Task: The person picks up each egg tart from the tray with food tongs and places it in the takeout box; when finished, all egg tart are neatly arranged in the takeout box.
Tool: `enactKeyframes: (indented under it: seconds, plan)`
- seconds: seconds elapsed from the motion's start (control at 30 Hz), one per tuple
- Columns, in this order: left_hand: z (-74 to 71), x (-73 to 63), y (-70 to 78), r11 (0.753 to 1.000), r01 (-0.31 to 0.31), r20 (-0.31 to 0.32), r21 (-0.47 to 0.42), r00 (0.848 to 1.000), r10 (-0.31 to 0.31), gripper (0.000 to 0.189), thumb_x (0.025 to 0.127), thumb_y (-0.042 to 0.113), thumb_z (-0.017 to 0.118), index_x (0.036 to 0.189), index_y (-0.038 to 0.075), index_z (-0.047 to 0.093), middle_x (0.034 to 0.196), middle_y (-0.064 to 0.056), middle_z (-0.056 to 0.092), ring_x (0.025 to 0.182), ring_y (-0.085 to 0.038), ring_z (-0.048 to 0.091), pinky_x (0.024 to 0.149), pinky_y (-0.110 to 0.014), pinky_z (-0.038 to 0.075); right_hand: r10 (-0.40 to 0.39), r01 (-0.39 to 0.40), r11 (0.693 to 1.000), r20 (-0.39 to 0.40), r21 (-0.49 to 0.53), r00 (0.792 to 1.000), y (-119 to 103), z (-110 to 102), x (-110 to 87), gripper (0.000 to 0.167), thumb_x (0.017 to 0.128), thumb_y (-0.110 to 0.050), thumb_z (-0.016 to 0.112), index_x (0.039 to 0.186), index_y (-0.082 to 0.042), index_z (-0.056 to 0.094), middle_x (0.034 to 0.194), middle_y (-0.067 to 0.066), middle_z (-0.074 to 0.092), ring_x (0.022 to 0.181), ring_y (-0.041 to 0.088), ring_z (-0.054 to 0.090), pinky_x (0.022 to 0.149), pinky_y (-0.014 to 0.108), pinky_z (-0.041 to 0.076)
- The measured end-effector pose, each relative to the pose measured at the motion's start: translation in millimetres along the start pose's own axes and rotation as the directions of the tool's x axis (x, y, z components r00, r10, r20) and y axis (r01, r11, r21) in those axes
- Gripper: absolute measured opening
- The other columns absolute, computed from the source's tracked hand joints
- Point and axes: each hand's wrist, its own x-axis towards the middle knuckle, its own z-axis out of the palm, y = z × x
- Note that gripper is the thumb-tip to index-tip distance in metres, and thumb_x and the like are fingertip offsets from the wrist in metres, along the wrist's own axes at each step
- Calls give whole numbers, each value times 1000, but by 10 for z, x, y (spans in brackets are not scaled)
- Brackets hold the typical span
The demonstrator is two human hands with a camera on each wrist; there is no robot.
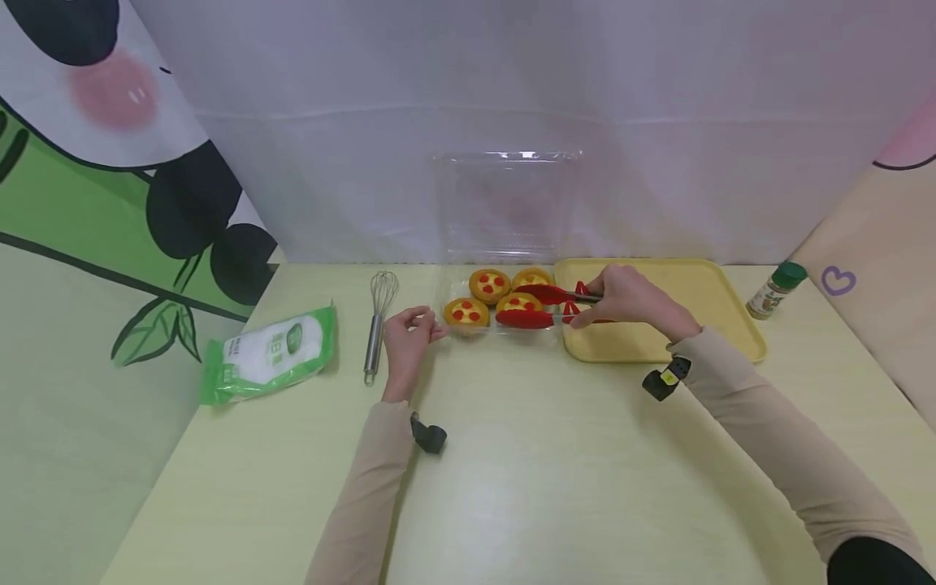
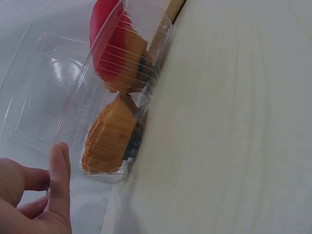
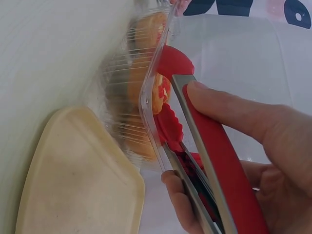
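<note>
My right hand (image 1: pixel 634 302) grips a pair of tongs (image 3: pixel 214 156) with red scalloped tips. The tips reach into a clear plastic clamshell box (image 1: pixel 468 335), one on each side of the front right mini pizza (image 1: pixel 520 302). Several round mini pizzas with red toppings sit in the box, among them one at the front left, another mini pizza (image 1: pixel 490 284) behind it. The lid (image 1: pixel 508 203) stands raised at the back. My left hand (image 1: pixel 409 341) pinches the box's left rim between thumb and fingers, as the left wrist view (image 2: pixel 46 190) shows.
A yellow tray (image 1: pixel 658 345) lies right of the box, under my right hand. Beyond it stands a green-capped seasoning bottle (image 1: pixel 775 292). To the left lie a whisk (image 1: pixel 376 333) and a green-and-white wipes packet (image 1: pixel 270 355). A hanging white cloth (image 1: pixel 351 187) borders the table's back.
</note>
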Motion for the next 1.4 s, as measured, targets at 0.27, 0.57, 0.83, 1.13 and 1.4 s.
enactKeyframes:
  seconds: [0.27, 0.57, 0.83, 1.13, 1.4]
  plan:
    - [-6, -12, 23, 1000, 8, 3, -19, 1000, -8, 29, 96, 0, 57, 120, -17, 57, 81, -10, 56, 59, -4, 65, 64, -17, 62, 27, -27, 1000, 9, -7, 1000, -11, 22, 13, 36, 75, -33, 85, 66, -9, 60, 54, -7, 30, 53, 9, 24, 48, 21, 17]
    - [5, 9, -13, 1000, 0, -2, -30, 1000, 0, 29, 96, 1, 58, 119, -16, 58, 79, -8, 57, 59, -4, 65, 63, -19, 62, 30, -30, 1000, -16, 3, 999, 66, 77, -30, 33, 76, -37, 83, 81, -7, 70, 56, -5, 32, 55, 12, 29, 50, 24, 21]
    - [-6, -2, -17, 1000, 0, -2, -15, 1000, 0, 30, 96, 1, 58, 120, -16, 57, 81, -8, 57, 60, -4, 66, 64, -19, 62, 49, -45, 997, -77, 58, 996, 165, 186, -88, 41, 76, -36, 84, 96, -2, 70, 58, -2, 37, 55, 15, 31, 48, 24, 23]
    - [9, 7, -36, 1000, -3, 19, -24, 1000, 4, 30, 97, 2, 57, 120, -16, 57, 81, -9, 57, 60, -4, 65, 67, -21, 63, 144, -111, 979, -193, 171, 971, 441, 275, -460, 60, 74, -52, 81, 108, -4, 66, 66, 0, 49, 62, 17, 40, 50, 26, 31]
    - [-24, 16, -38, 1000, -9, 21, -14, 1000, 10, 29, 96, 1, 57, 120, -17, 57, 82, -9, 56, 59, -4, 66, 68, -24, 63, 236, -189, 964, -271, 187, 933, 782, 291, -1081, 70, 77, -53, 79, 121, -2, 60, 76, 7, 52, 65, 19, 41, 45, 27, 32]
